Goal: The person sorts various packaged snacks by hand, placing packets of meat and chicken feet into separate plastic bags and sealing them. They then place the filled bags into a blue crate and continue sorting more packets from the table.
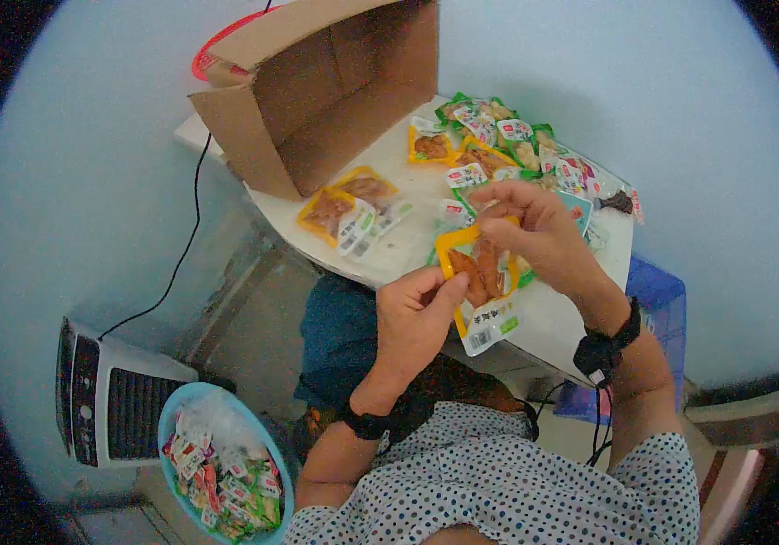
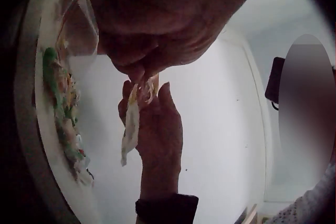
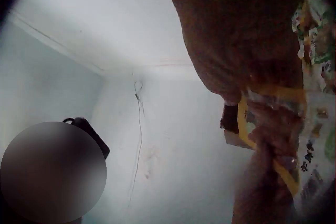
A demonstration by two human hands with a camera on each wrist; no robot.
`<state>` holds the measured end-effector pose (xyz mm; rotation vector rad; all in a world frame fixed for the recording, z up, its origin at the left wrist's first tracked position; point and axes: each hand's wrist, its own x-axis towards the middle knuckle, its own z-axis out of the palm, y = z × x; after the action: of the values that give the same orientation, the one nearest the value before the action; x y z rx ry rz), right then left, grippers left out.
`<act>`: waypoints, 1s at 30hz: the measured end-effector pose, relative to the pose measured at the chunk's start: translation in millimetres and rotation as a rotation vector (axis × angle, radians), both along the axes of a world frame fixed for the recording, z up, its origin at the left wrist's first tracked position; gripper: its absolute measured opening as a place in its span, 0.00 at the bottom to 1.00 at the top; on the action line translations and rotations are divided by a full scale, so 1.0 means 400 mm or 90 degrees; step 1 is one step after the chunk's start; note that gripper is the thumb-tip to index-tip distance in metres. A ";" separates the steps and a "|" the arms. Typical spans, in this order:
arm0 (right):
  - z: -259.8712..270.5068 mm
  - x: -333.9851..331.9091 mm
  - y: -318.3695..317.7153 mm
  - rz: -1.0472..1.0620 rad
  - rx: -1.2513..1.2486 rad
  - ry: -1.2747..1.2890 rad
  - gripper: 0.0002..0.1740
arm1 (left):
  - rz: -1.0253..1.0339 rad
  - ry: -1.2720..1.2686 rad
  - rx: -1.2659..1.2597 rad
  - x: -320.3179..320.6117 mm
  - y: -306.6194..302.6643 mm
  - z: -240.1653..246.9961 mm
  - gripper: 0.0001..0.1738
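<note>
In the head view a yellow-edged food packet (image 1: 489, 277) with brown pieces inside is held up over the table's near edge. My left hand (image 1: 412, 318) pinches its left side, thumb on the front. My right hand (image 1: 544, 238) has its thumb and bent fingers at the packet's upper right edge. The white printed end with a barcode hangs downward. From the left wrist, the packet (image 2: 131, 132) appears nearly edge-on between both hands. The right wrist view shows its yellow border and printed end, with the left hand (image 3: 260, 184) on the far side.
Two similar packets (image 1: 349, 207) lie left on the white table (image 1: 281, 209), before an open cardboard box (image 1: 344, 82). Green and yellow packets (image 1: 498, 132) are heaped at the back right. A blue tub (image 1: 167, 427) of packets stands lower left, near a cooler (image 1: 117, 400) with a cord.
</note>
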<state>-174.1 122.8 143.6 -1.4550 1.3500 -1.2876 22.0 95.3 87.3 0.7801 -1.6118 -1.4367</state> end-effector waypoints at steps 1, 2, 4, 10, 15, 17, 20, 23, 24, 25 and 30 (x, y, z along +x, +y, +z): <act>0.004 0.007 0.009 -0.042 -0.012 -0.029 0.17 | 0.001 0.017 0.028 0.001 0.002 0.012 0.11; 0.007 0.016 0.021 -0.085 -0.024 -0.058 0.19 | 0.002 0.036 0.057 0.002 0.004 0.019 0.11; 0.009 0.001 0.060 -0.105 0.042 -0.058 0.21 | -0.013 0.059 0.128 0.001 0.004 0.019 0.12; -0.040 -0.026 0.206 -0.187 -0.195 0.389 0.29 | -0.020 0.108 0.234 -0.021 0.020 0.006 0.15; -0.014 0.043 0.274 -0.051 -0.306 0.822 0.31 | -0.042 0.124 0.278 -0.047 0.038 0.006 0.17; -0.043 0.043 0.266 -0.049 -0.308 0.931 0.33 | -0.056 0.128 0.288 -0.063 0.050 -0.002 0.17; -0.077 0.025 0.252 -0.065 -0.324 0.914 0.28 | -0.103 0.089 0.276 -0.073 0.061 -0.018 0.17; -0.098 0.022 0.244 -0.109 -0.328 0.768 0.24 | -0.110 0.098 0.270 -0.078 0.060 -0.017 0.18; -0.101 0.021 0.246 -0.127 -0.322 0.716 0.21 | -0.110 0.082 0.255 -0.076 0.058 -0.014 0.18; -0.104 0.017 0.246 -0.145 -0.316 0.664 0.19 | -0.111 0.066 0.241 -0.073 0.056 -0.010 0.17; -0.104 -0.026 0.241 -0.273 -0.042 0.126 0.15 | 0.120 -0.050 -0.326 -0.072 0.044 -0.020 0.10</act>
<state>-184.4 219.4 101.9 -1.4125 1.8405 -1.4925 -6.7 113.1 79.3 0.6677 -1.8060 -0.8143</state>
